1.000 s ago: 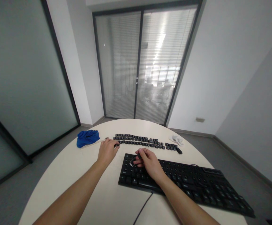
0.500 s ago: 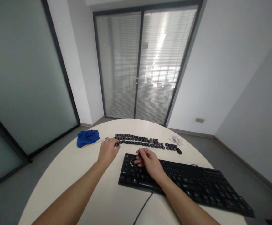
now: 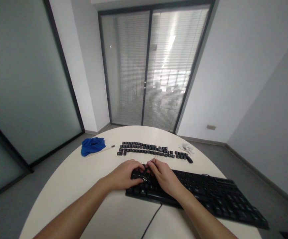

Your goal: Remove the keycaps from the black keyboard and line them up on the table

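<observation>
A black keyboard (image 3: 208, 196) lies at an angle on the round table, with some keycaps off its upper left part. My right hand (image 3: 162, 172) is over its left part, fingers pinched on a thin wire tool (image 3: 145, 178) whose looped end is down at the keys. Beside it, my left hand (image 3: 127, 174) rests at the keyboard's left end, thumb and fingers apart around the tool's end; nothing is visibly held in it. Beyond both hands, loose black keycaps (image 3: 144, 151) lie in rows.
A blue cloth (image 3: 93, 146) lies at the table's far left, with a thin brush (image 3: 104, 149) beside it. A crumpled white item (image 3: 187, 148) is at the far right. The keyboard's cable (image 3: 151, 220) runs toward the near edge of the table (image 3: 84, 179).
My left hand has moved from the left end of the keycap rows, where a keycap now lies in view, down to the keyboard beside my right hand. The wire tool has shifted slightly.
</observation>
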